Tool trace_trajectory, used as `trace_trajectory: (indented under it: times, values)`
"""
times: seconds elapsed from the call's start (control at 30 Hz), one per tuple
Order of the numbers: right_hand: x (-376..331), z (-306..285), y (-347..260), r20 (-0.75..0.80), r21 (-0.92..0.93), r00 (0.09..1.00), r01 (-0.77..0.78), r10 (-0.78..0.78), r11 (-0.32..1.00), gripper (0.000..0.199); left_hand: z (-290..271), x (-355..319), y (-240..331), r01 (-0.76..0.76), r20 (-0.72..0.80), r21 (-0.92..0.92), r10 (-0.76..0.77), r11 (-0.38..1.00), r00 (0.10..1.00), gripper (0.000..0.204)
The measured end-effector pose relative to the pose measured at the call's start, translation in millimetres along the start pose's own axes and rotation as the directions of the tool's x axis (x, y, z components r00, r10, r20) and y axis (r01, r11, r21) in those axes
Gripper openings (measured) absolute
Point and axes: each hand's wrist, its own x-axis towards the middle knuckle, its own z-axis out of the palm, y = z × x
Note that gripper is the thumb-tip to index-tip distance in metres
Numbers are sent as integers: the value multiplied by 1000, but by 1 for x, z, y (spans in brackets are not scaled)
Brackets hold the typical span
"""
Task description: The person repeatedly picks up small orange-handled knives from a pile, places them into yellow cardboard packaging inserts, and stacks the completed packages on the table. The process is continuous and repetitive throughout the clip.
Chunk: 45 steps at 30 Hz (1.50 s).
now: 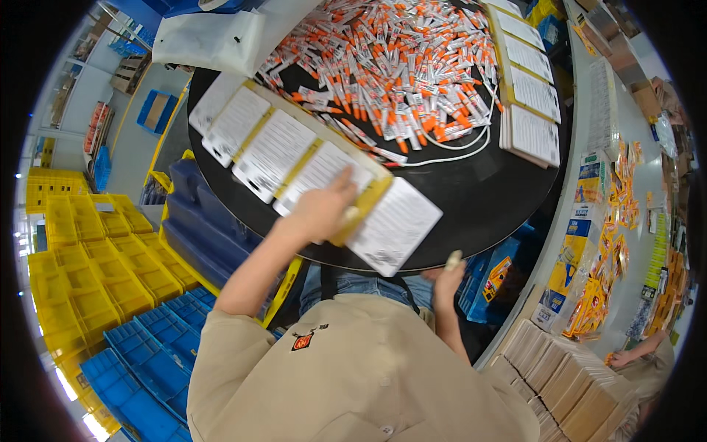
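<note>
Yellow crates (96, 272) were stacked well to the left of the black round table (479, 195), and blue crates (147, 361) were set in front of them, below the table's left side. A blue tub (156, 110) was seen on the floor beyond the table's far left. A white bag (202, 40) was laid over the table's far left edge, while a dark blue bin (206, 206) was placed just beside its left rim.

Along the left part of the table, a row of white printed cards (291, 151) was laid slantwise in a yellow-edged holder (377, 193). Its nearer end was covered by the left hand (324, 210), which was turned palm down and blurred, with fingers stretched over a card; whether anything was pinched could not be told. An end card (394, 228) was laid out past the holder, towards the table's near edge.

A broad heap of white tubes with orange caps (398, 74) was spread across the far middle of the table, bordered by a looped white cord (456, 156). The right hand (447, 280) was held just off the table's near edge, loosely opened, with the thumb parted from the fingers and nothing seen in it.

A second row of cards (530, 88) was lined along the table's right side. Brown cardboard pieces (567, 376) were stacked well right of the table's near edge.
</note>
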Motion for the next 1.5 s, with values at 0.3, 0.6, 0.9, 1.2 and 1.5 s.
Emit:
trace_trajectory:
  times: [0.3,0.6,0.9,1.2,1.5]
  values:
    - [36,-32,-98,-220,-248,556,763,-802,597,23,-13,-25,5,-103,-417,-376,-69,921,906,32]
    - [131,-43,-91,-416,224,891,297,-184,928,64,35,-54,17,225,-286,-535,-426,814,859,13]
    - [10,28,5,-343,-39,855,400,-388,916,63,6,-68,-99,448,-345,-569,-695,689,631,14]
    - [-11,-9,-142,381,-495,510,817,-771,296,43,-6,-79,-127,431,-507,-558,-703,709,499,19]
    - [-56,103,-116,513,-29,40,999,-858,29,31,-83,-82,-30,60,-498,-758,-636,649,589,23]
